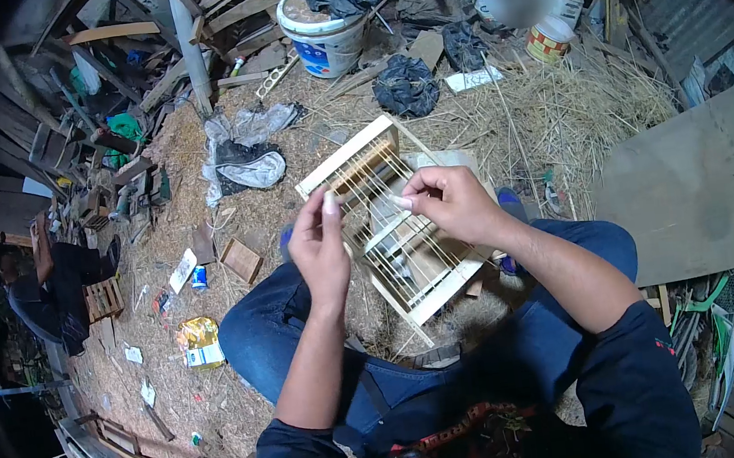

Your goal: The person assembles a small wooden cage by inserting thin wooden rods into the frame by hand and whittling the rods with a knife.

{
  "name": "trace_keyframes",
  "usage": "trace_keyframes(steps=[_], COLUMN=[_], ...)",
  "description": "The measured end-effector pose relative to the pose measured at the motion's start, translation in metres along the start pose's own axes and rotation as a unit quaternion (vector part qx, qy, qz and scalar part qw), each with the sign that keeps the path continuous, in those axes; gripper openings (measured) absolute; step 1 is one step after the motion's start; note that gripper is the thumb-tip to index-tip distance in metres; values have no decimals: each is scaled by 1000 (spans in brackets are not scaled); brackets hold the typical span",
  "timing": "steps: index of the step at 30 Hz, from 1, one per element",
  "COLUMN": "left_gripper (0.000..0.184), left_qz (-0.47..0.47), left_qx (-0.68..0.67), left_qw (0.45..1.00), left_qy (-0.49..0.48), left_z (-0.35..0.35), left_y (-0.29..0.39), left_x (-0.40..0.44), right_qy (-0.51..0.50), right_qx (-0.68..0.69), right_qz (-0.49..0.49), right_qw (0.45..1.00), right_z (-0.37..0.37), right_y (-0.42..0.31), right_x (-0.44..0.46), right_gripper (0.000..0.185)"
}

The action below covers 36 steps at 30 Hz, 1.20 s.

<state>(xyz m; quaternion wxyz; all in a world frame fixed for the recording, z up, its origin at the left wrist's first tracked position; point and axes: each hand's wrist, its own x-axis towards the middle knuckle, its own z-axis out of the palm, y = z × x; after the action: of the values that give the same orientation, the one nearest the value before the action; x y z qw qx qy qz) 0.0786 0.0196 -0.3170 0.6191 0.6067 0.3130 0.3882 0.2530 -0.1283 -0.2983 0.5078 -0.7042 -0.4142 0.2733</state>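
A small pale wooden cage frame (438,291) with thin upright rods stands tilted between my knees. My left hand (320,251) is at its left side, thumb and fingers pressed together near the upper board (345,155). Whatever those fingertips hold, if anything, is too small to make out. Over the right part of the rods, my right hand (457,205) is closed in a pinch, its fingertips close to the bars. I cannot tell whether a rod is between them. Behind the bars, a pale surface shows in part.
Straw and shavings cover the ground. A white bucket (323,39) and black plastic bag (405,86) lie ahead. To my left are a small wooden box (240,261), blue can (199,278) and yellow packet (199,338). A board (693,192) leans right. Another person (52,287) sits far left.
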Motion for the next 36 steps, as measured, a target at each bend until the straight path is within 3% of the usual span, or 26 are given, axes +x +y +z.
trace_keyframes(steps=[2, 6, 9, 10, 11, 13, 15, 16, 18, 20, 23, 27, 31, 33, 36], left_gripper=[32, 24, 23, 23, 24, 25, 25, 25, 25, 26, 31, 38, 38, 37, 36], left_qz=[-49, -59, -88, -104, -129, -145, -153, -167, -190, -170, -159, -157, -135, -135, -114], left_qx=[-62, -89, -108, -116, -131, -132, -126, -117, -116, -101, -118, -127, -139, -148, -154], left_qw=[996, 994, 990, 987, 982, 979, 979, 977, 973, 979, 978, 977, 979, 978, 979], left_qy=[-32, -35, -26, -36, -42, -51, -53, -62, -59, -55, -65, -67, -63, -60, -69], left_z=[19, 42, 41, 38, 34, 29, 28, 26, 21, 18, 8, -9, -21, -27, -34], left_y=[13, 7, 5, 5, -3, -17, -22, -23, -21, -14, -1, 13, 16, 22, 24], left_x=[-5, -10, -11, -13, -14, -22, -29, -33, -38, -42, -47, -52, -59, -61, -64], right_qy=[-22, -70, 63, 97, 129, 150, 65, -6, -152, -125, -112, -68, -84, -58, -25], right_qx=[-4, 5, 42, 8, -25, -135, -234, -205, -251, -251, -257, -279, -291, -311, -322], right_qz=[-30, -25, -10, 43, 95, 100, 206, 274, 265, 273, 226, 272, 286, 266, 251], right_qw=[999, 997, 997, 994, 987, 974, 948, 940, 919, 920, 933, 918, 909, 911, 912], right_z=[-2, -19, -64, -84, -103, -124, -115, -105, -84, -57, -35, -25, -25, -15, -15], right_y=[-8, -7, 19, 37, 62, 166, 231, 242, 278, 280, 321, 281, 263, 299, 294], right_x=[-7, -15, 0, 10, 18, 23, 3, -11, -27, -43, -54, -50, -51, -54, -54], right_gripper=[14, 14, 28, 26, 24, 26, 27, 29, 45, 49, 36, 29, 36, 35, 36])
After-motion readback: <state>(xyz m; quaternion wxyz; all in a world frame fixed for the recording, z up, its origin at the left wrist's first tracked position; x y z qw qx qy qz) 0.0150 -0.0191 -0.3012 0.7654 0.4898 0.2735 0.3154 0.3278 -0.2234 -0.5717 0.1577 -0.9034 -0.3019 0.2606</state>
